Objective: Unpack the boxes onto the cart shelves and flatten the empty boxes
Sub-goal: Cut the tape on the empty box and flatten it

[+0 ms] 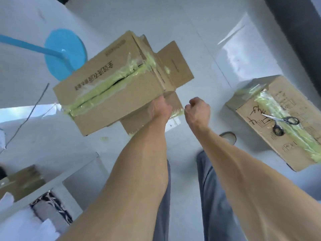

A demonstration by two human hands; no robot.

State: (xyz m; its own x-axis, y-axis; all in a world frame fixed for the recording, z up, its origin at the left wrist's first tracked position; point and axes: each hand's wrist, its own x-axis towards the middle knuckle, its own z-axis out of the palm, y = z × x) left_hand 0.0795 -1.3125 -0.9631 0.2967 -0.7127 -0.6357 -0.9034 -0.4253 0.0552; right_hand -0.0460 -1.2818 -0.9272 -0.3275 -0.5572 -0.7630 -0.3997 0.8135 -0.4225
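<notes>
Behind cardboard box (111, 87), left fingers hidden

Matt brown cardboard box (111, 87) w/ glossy greenish tape; metal scissors (279, 123); shiny floor (199, 23).

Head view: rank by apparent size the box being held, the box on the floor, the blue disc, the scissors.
1. held box, which is nearer the camera, so its lead over the next is unsure
2. floor box
3. blue disc, partly hidden
4. scissors
</notes>
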